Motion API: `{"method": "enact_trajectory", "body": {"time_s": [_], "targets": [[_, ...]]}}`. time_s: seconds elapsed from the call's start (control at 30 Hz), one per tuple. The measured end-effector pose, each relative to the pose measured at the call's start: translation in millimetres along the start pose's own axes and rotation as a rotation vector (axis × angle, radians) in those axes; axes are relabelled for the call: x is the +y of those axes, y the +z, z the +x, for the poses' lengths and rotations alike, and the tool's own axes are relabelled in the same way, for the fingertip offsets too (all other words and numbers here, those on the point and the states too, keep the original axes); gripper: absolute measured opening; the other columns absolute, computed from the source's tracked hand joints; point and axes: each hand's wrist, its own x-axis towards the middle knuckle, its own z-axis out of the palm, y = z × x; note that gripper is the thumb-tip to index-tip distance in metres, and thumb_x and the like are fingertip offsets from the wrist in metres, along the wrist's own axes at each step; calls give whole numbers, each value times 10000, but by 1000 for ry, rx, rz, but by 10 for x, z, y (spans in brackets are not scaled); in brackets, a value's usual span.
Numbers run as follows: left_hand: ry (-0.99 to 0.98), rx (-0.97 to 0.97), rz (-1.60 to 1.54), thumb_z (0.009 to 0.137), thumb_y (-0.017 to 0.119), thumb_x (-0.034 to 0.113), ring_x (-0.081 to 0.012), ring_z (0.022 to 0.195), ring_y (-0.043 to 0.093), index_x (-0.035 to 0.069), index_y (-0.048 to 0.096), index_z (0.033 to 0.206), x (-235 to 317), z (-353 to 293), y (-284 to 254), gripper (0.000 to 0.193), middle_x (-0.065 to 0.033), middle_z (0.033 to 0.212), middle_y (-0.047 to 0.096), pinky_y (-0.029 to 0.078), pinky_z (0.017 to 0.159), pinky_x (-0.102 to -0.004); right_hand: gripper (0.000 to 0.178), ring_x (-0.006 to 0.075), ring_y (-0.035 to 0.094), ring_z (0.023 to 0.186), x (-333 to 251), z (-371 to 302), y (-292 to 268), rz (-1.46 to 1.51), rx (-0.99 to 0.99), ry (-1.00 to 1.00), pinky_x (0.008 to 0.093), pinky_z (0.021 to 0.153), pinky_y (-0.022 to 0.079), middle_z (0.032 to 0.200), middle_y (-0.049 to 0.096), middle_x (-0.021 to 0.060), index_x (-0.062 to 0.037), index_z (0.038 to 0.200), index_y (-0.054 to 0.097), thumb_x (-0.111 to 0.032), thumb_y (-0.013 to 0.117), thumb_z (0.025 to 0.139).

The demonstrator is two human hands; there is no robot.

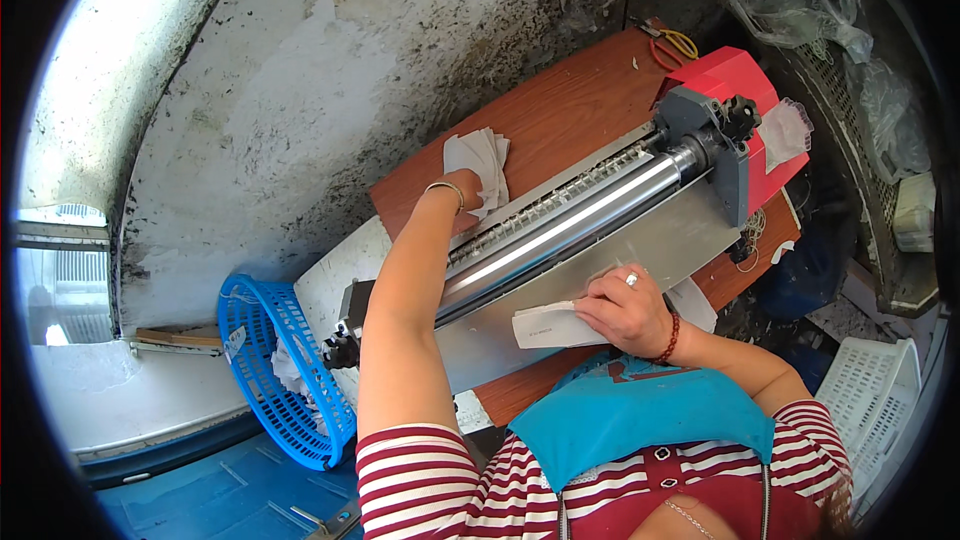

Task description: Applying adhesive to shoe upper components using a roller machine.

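A machine with long shiny steel rollers (570, 230) lies slantwise across the wooden table, with a metal plate along its near side. My left arm reaches over it, and my left hand (464, 196) is closed on a fanned bunch of off-white sheets (480, 158) on the far side; the sheets partly hide its fingers. Over the metal plate (690, 225), my right hand (632, 312) is closed round a flat off-white stack (548, 326), its fingers on top. Another pale piece (693, 302) shows beside the right wrist.
A red housing (722, 78) with a black knob (741, 118) stands at the machine's right end. Left of the machine, a blue plastic basket (240, 302) holds pale pieces. Pliers (650, 30) lie at the table's (575, 90) far edge. A white crate (872, 395) stands at the right.
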Motion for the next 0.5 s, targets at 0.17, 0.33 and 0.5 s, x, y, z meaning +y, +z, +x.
{"method": "enact_trajectory", "body": {"time_s": [0.17, 0.33, 0.5], "targets": [[-86, -8, 17, 794, 618, 220, -312, 1022, 628, 73, 669, 1086, 208, -48, -175, 331, -146, 1108, 659, 493, 890, -386, 86, 246, 586, 707, 80, -26, -75, 209, -10, 194, 353, 624, 457, 779, 610, 55, -83, 820, 642, -93, 700, 757], [7, 103, -134, 808, 618, 226, -286, 955, 655, 47, 670, 1063, 279, -260, -257, 316, -146, 1047, 677, 508, 842, -377, 60, 242, 626, 618, 164, -68, -381, 199, -98, 336, 345, 561, 483, 698, 643, 86, -57, 819, 653, -113, 669, 805], [292, 241, -532, 835, 615, 200, -141, 748, 609, 35, 675, 1004, 778, -595, -339, 243, -63, 836, 671, 497, 705, -287, 160, 203, 653, 582, 302, -50, -467, 376, -127, 784, 301, 544, 499, 670, 668, 111, -16, 784, 670, -170, 667, 827]]}}
